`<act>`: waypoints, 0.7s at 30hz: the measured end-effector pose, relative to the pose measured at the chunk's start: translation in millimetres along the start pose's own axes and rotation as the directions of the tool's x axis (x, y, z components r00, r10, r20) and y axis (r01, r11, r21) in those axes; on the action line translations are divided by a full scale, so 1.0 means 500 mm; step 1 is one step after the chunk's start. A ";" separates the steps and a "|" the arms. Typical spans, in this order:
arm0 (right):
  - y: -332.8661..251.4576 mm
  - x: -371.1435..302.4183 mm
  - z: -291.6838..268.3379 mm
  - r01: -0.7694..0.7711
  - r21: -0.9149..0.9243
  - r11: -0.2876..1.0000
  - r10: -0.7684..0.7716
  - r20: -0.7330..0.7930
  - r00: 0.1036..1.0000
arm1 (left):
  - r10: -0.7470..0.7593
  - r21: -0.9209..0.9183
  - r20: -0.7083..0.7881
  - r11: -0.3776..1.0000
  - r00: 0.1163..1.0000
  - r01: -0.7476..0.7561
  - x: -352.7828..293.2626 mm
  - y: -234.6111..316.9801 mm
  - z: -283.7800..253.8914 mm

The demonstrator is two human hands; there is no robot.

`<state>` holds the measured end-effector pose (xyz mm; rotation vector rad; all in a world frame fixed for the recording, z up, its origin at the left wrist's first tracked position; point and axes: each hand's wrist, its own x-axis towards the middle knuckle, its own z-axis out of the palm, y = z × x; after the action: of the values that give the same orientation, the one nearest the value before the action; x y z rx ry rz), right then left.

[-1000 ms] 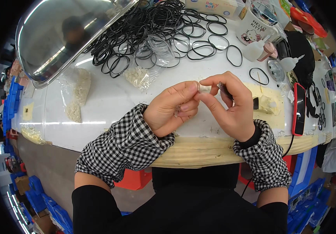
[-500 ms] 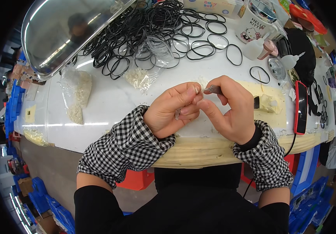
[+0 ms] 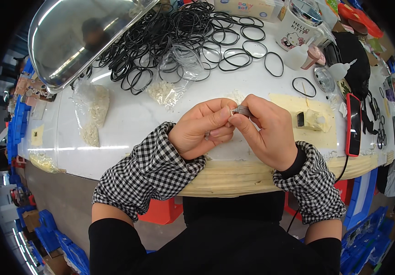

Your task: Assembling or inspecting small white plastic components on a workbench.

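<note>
My left hand [image 3: 203, 129] is closed in a pinch above the table, thumb against forefinger. A small pale piece, too small to name, shows at its fingertips. My right hand [image 3: 271, 133] meets it from the other side, thumb and forefinger brought together. A small dark grey, flat-looking piece [image 3: 243, 110] sits at the right forefinger's tip and touches the pale piece; its kind I cannot make out. Beyond the hands, a clear plastic bag [image 3: 164, 94] holds many small cream-coloured bits. A second such bag [image 3: 97, 107] lies farther left.
A heap of black rubber rings [image 3: 174, 34] spreads across the back, beside a domed shiny cover [image 3: 80, 43]. A white mug [image 3: 298, 27], squeeze bottles [image 3: 296, 57] and a red-cased phone [image 3: 353, 126] stand or lie right. Yellow tape [image 3: 239, 178] covers the table's front edge.
My right thumb and forefinger have closed together, bringing the grey piece down and left against my left fingertips. The left hand has hardly moved.
</note>
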<state>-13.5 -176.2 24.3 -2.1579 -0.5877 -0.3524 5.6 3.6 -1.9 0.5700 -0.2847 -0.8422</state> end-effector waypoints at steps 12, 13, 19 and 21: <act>-0.008 0.001 -0.009 -0.025 0.031 0.999 0.023 0.062 0.998 | 0.000 0.059 -0.061 0.998 0.998 0.003 0.000 0.001 0.009; -0.008 0.001 -0.009 -0.026 0.037 0.999 0.023 0.070 0.997 | 0.004 0.057 -0.051 0.998 0.999 -0.001 0.000 0.001 0.008; -0.009 0.002 -0.014 -0.014 0.034 0.999 0.011 0.078 0.997 | 0.010 0.066 -0.038 0.998 0.999 -0.007 -0.001 0.000 0.006; -0.009 0.002 -0.014 0.000 0.025 1.000 -0.002 0.057 0.998 | -0.004 0.086 -0.057 0.996 0.998 0.009 0.000 0.002 0.007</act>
<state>-15.2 -179.1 31.7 -2.1499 -0.6220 -0.2836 4.5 2.9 1.5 0.6746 -0.2686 -0.8219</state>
